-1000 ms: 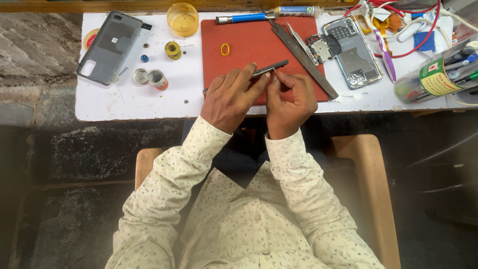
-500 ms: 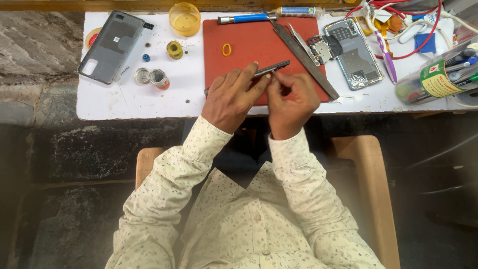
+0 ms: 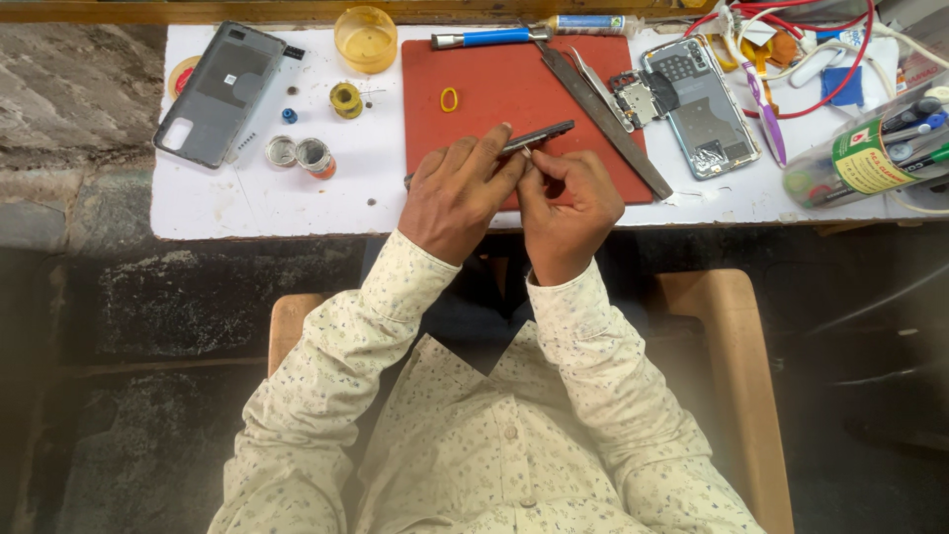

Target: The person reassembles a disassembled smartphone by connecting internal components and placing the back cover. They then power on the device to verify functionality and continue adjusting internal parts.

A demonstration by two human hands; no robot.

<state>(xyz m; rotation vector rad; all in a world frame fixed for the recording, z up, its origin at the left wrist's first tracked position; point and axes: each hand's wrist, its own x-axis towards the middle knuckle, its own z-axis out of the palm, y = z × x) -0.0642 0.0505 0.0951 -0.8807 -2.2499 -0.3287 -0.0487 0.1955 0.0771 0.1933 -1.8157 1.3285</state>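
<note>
A white worktop [image 3: 247, 203] ran along the top of the view, edged behind by a wooden strip [image 3: 198, 10]. A wooden chair [image 3: 732, 336] stood below it. The floor [image 3: 148, 326] lay dark and rough, perhaps stone or concrete, with paler grey patches at left.

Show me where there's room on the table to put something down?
Bare white tabletop lies below the two small round tins, left of the red rubber mat. The mat's middle, right of the yellow ring, is free too. The right end, around the red wires, is crowded.
</note>
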